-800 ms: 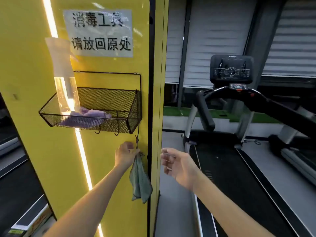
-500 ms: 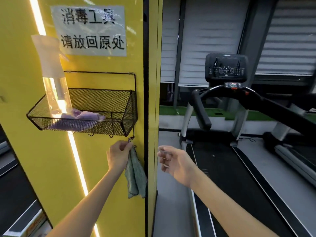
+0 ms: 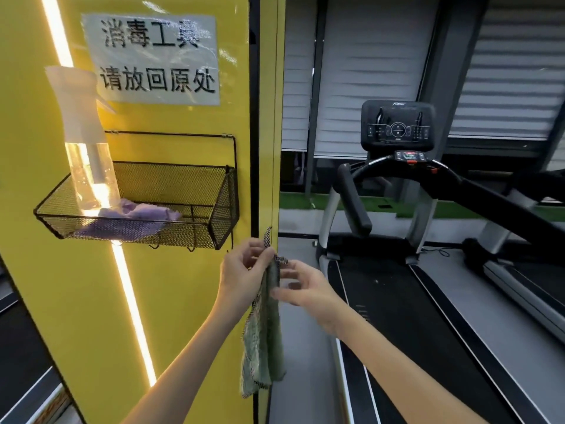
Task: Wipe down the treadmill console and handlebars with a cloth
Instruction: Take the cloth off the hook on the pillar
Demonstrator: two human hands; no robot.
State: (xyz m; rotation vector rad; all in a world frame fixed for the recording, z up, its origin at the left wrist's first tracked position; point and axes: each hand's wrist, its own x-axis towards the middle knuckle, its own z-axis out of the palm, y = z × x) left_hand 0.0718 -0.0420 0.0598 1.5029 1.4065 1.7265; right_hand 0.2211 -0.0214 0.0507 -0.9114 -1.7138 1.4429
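Centre frame: left hand (image 3: 243, 272) pinches top of green cloth (image 3: 263, 347), which hangs down at lower centre. Right hand (image 3: 307, 290) touches cloth; cannot tell whether it grips. Treadmill console (image 3: 397, 127) upper right.

Paper sign (image 3: 151, 58), taped to yellow panel (image 3: 183, 301), left, near. Black printed characters, two lines. Upper line: 消毒工具. Lower line: 请放回原处. Glare over part of the upper line; still legible.

Treadmill console (image 3: 397, 125), right, far: small light brand word (image 3: 398, 103) at top edge, too small to read. Button markings likewise illegible.
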